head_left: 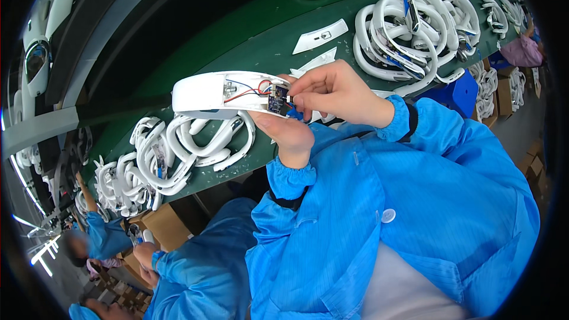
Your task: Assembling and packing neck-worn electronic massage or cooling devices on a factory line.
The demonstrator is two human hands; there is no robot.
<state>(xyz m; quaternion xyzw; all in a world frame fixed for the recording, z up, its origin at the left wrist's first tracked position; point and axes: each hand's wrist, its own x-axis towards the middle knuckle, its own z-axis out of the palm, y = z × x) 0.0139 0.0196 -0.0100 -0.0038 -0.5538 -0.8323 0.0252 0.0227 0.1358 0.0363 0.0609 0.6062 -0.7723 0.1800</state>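
My left hand (287, 134) is closed around the near side of a white curved plastic housing (201, 90), holding it above the bench. The housing's hollow side faces me, with red and blue wires (249, 90) running inside it. At its right end sits a small dark circuit board (276, 99). My right hand (335, 90) pinches at the board's right edge, thumb against fingertips. Something small and pale, perhaps a connector, shows at those fingertips, but the fingers partly cover it. Below them is a bit of blue (294, 114), too small to make out.
White ring-shaped housings pile up on the green bench (269, 41), in a right heap (409, 35) and a left heap (157, 154). A loose white curved panel (320, 36) lies beyond my hands. A blue bin (453, 96) stands at the right. Co-workers in blue (204, 261) sit at the left.
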